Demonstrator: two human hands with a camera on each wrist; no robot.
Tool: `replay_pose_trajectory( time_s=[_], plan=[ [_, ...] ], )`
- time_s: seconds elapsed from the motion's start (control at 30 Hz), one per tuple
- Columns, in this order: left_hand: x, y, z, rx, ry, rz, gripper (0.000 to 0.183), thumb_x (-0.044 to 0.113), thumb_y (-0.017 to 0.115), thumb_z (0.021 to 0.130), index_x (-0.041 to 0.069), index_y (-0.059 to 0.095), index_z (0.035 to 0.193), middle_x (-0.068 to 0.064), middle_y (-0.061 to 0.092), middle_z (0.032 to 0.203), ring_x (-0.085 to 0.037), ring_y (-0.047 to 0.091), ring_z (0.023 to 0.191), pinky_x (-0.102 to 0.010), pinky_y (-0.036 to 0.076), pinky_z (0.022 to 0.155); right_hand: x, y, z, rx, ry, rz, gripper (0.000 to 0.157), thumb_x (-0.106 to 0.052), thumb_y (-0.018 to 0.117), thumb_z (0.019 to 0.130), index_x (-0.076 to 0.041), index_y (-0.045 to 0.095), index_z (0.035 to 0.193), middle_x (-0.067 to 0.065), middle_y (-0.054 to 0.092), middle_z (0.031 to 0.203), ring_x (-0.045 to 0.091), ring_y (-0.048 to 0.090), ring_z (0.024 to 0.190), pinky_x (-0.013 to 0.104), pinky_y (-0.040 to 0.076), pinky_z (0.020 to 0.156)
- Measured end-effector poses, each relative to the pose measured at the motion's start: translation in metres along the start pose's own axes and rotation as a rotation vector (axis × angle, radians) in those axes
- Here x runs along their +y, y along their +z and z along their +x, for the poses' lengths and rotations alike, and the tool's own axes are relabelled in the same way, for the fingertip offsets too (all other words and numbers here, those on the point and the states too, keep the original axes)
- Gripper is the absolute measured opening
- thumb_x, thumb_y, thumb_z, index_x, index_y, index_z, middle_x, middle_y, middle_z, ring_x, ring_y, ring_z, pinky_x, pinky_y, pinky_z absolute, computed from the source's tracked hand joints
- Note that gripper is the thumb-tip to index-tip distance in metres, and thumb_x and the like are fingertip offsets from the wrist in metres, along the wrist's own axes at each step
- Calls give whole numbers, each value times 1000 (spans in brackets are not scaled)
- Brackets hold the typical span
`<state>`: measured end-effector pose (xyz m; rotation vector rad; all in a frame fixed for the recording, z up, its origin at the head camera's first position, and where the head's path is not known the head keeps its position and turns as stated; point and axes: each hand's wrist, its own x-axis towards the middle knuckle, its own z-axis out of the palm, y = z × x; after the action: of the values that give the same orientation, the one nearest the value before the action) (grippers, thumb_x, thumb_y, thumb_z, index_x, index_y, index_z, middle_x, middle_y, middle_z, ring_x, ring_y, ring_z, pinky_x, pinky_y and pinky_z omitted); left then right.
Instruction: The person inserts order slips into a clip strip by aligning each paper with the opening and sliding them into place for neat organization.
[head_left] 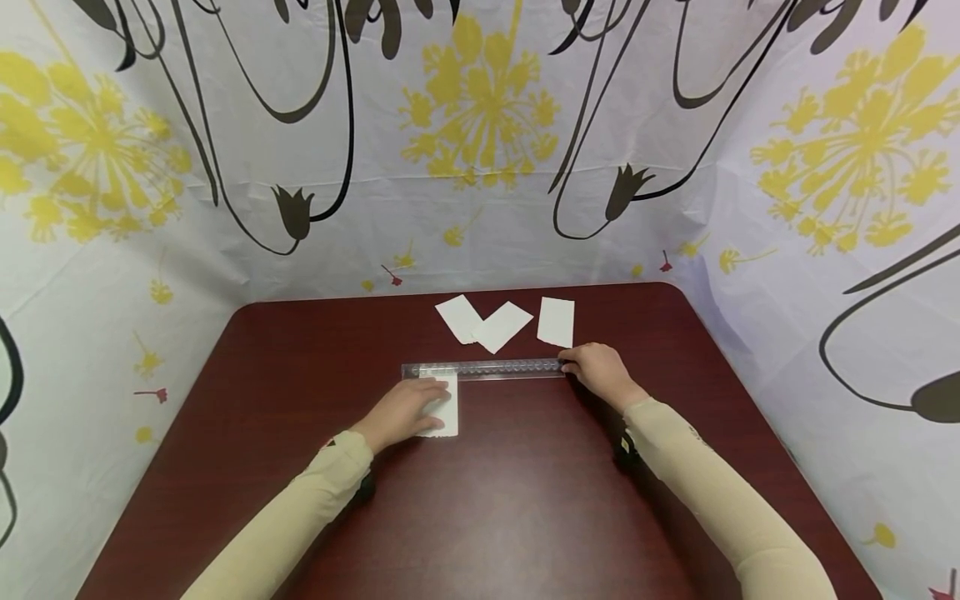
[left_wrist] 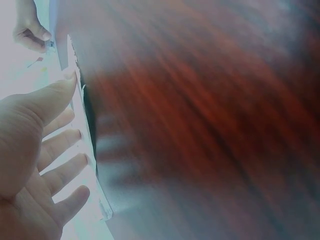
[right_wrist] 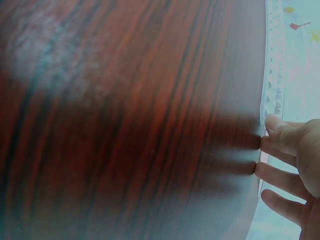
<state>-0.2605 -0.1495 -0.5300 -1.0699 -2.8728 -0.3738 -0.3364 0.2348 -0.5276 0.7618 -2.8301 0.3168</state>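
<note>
A clear plastic ruler (head_left: 510, 368) lies crosswise on the table, its left end overlapping the top of a white paper piece (head_left: 450, 408). My left hand (head_left: 403, 408) rests on that paper, fingers spread toward the ruler. In the left wrist view the thumb (left_wrist: 57, 96) lies along the paper's ragged edge (left_wrist: 75, 57). At the other end of the ruler, my right hand (head_left: 602, 373) pinches its tip between thumb and fingers. The right wrist view shows the ruler (right_wrist: 272, 60) running away from the right hand (right_wrist: 297, 155).
Beyond the ruler lie three more white paper pieces: a left one (head_left: 459, 318) and a middle one (head_left: 504, 327) meeting at their corners, and one (head_left: 556, 322) apart at right. The dark red table (head_left: 525, 500) is enclosed by a patterned white cloth (head_left: 480, 242).
</note>
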Motion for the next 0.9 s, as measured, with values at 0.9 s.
replay_pose_trajectory(
  time_s=[0.9],
  plan=[
    [9, 1, 6, -17, -23, -8, 46, 35, 71, 90, 10, 65, 128, -9, 60, 142, -31, 52, 136, -49, 41, 114, -2, -2, 0, 13, -5, -1, 17, -16, 73, 89, -12, 77, 105, 7, 78, 94, 25, 73, 82, 44, 59, 72]
  ],
)
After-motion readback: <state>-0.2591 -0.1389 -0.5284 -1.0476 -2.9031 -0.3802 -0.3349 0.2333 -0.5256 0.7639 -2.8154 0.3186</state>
